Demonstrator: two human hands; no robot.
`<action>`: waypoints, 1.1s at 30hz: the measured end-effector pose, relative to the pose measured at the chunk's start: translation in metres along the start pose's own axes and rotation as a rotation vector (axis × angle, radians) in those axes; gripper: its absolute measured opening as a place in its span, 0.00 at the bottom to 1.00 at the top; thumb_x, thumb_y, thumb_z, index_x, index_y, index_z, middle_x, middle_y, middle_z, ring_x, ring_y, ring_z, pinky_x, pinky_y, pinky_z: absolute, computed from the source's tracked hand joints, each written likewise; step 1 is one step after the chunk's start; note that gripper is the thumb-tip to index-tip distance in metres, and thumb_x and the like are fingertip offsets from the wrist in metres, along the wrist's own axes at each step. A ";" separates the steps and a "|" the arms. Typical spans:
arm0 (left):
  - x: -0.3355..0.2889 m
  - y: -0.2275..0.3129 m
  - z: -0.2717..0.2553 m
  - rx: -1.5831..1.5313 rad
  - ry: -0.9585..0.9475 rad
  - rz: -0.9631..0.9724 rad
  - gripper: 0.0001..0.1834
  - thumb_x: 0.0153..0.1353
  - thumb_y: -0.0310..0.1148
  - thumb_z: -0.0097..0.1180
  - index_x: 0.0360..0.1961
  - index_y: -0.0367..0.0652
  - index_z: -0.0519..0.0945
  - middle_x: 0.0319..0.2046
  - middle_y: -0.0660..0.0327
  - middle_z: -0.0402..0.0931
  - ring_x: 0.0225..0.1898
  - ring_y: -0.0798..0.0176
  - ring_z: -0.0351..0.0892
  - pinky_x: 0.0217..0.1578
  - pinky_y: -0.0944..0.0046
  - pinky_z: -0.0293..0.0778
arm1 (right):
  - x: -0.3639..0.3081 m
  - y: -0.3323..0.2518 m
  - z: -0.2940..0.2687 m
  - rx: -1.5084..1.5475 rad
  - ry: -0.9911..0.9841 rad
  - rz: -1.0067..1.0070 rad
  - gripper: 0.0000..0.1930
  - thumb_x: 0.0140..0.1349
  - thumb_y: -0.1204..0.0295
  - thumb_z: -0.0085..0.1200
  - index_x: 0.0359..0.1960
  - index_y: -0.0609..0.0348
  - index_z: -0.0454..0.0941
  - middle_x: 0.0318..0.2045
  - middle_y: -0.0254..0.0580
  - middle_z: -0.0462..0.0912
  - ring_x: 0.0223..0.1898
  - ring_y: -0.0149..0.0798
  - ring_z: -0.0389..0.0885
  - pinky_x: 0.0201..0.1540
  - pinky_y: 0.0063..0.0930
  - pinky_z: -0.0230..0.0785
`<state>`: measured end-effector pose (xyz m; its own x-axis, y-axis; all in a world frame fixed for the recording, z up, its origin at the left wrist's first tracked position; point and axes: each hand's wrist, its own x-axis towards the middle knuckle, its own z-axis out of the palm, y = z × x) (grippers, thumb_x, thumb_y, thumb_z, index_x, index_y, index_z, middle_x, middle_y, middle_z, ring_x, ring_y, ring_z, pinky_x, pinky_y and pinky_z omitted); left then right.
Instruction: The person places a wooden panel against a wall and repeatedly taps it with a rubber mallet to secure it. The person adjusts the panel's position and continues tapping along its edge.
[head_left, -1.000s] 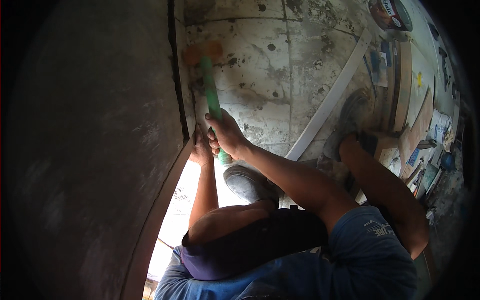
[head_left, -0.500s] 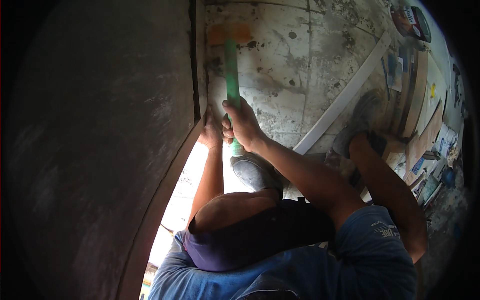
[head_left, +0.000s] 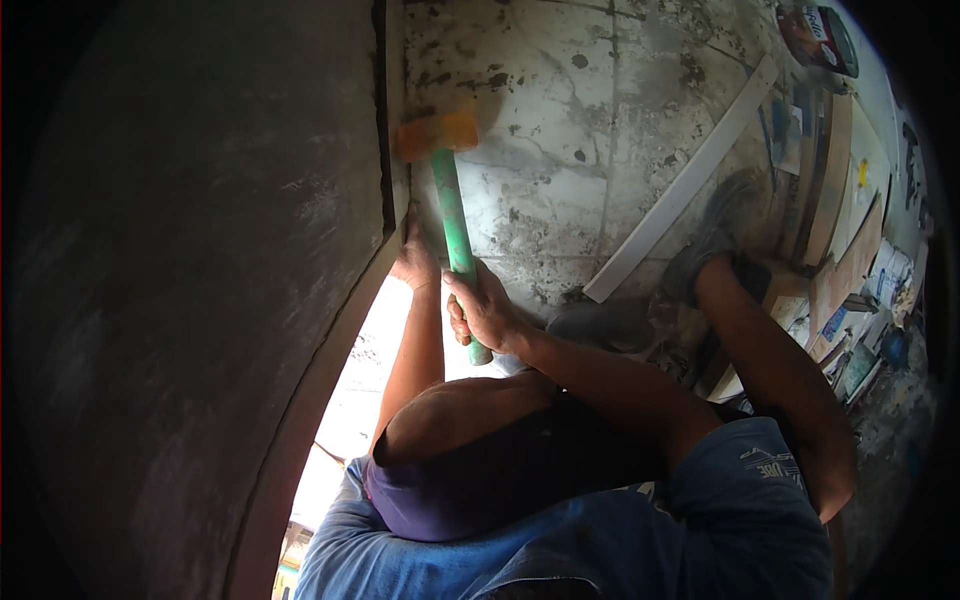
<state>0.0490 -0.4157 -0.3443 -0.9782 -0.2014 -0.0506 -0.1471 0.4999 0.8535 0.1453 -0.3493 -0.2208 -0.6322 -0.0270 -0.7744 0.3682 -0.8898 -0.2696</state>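
My right hand [head_left: 482, 308] is closed round the green handle of a mallet [head_left: 453, 205]. The mallet's blurred orange head lies close beside the edge of a large dark panel [head_left: 230, 230]. My left hand [head_left: 417, 260] rests against the pale wooden side [head_left: 398, 110] of that panel, just left of the mallet handle. Its visible fingers stretch along the wood, and part of the hand is hidden in shadow. Below the hands is my bent knee [head_left: 455, 415].
A long white board [head_left: 685, 180] lies slantwise on the stained tiled floor [head_left: 550, 100]. Wooden pieces [head_left: 830, 190] and clutter line the right side, with a dark red can [head_left: 818, 40] at the far right. My other foot [head_left: 695, 265] stands near the board.
The mallet and my right hand have come nearer to me, and the mallet's head has swung left toward the panel edge. My left hand stays at the panel; the shoe beneath has shifted right.
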 end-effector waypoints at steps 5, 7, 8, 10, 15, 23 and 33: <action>0.005 -0.004 0.000 -0.048 -0.041 0.068 0.21 0.50 0.31 0.74 0.41 0.27 0.81 0.41 0.53 0.83 0.39 0.62 0.81 0.44 0.64 0.77 | -0.007 0.020 -0.004 -0.134 0.006 0.006 0.11 0.72 0.63 0.45 0.45 0.54 0.59 0.17 0.33 0.65 0.11 0.27 0.62 0.14 0.27 0.62; 0.003 0.001 -0.001 0.002 -0.037 0.041 0.22 0.50 0.32 0.74 0.41 0.27 0.81 0.41 0.54 0.83 0.39 0.63 0.81 0.44 0.64 0.77 | -0.010 0.027 -0.007 -0.106 0.033 -0.048 0.12 0.72 0.65 0.44 0.44 0.61 0.60 0.15 0.34 0.65 0.09 0.28 0.63 0.12 0.26 0.61; 0.002 0.004 0.000 0.027 -0.035 0.028 0.22 0.49 0.32 0.74 0.41 0.27 0.81 0.41 0.54 0.83 0.39 0.63 0.81 0.45 0.65 0.77 | -0.012 0.032 -0.008 -0.083 0.041 -0.070 0.12 0.72 0.64 0.44 0.45 0.61 0.60 0.15 0.34 0.65 0.09 0.28 0.63 0.12 0.26 0.61; 0.002 -0.003 0.002 -0.147 0.005 -0.017 0.23 0.49 0.34 0.75 0.41 0.27 0.81 0.40 0.54 0.84 0.39 0.62 0.81 0.44 0.65 0.77 | -0.013 0.034 -0.003 -0.089 0.030 -0.086 0.13 0.72 0.64 0.44 0.46 0.61 0.60 0.16 0.34 0.66 0.10 0.27 0.64 0.12 0.25 0.61; 0.003 0.000 -0.001 0.150 -0.019 0.064 0.27 0.51 0.41 0.73 0.42 0.28 0.81 0.42 0.53 0.83 0.40 0.59 0.81 0.44 0.62 0.76 | -0.012 0.019 -0.014 -0.066 0.037 -0.036 0.12 0.72 0.63 0.45 0.44 0.55 0.59 0.18 0.34 0.66 0.11 0.27 0.64 0.13 0.26 0.62; 0.001 0.000 -0.001 0.166 0.007 0.063 0.31 0.51 0.48 0.72 0.44 0.29 0.81 0.44 0.50 0.82 0.43 0.53 0.81 0.48 0.59 0.74 | -0.009 0.015 0.003 0.025 0.136 -0.071 0.11 0.70 0.63 0.46 0.42 0.53 0.59 0.18 0.35 0.66 0.12 0.29 0.64 0.15 0.29 0.63; 0.006 -0.007 -0.002 0.193 -0.035 0.084 0.28 0.51 0.44 0.73 0.45 0.31 0.81 0.42 0.55 0.84 0.42 0.58 0.82 0.47 0.60 0.74 | -0.014 0.036 -0.007 -0.070 -0.001 -0.036 0.13 0.72 0.64 0.45 0.44 0.60 0.60 0.16 0.34 0.66 0.09 0.28 0.64 0.12 0.26 0.61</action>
<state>0.0446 -0.4217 -0.3492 -0.9921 -0.1252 -0.0044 -0.0873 0.6661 0.7407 0.1720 -0.3773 -0.2238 -0.6468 0.0038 -0.7626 0.3918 -0.8563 -0.3366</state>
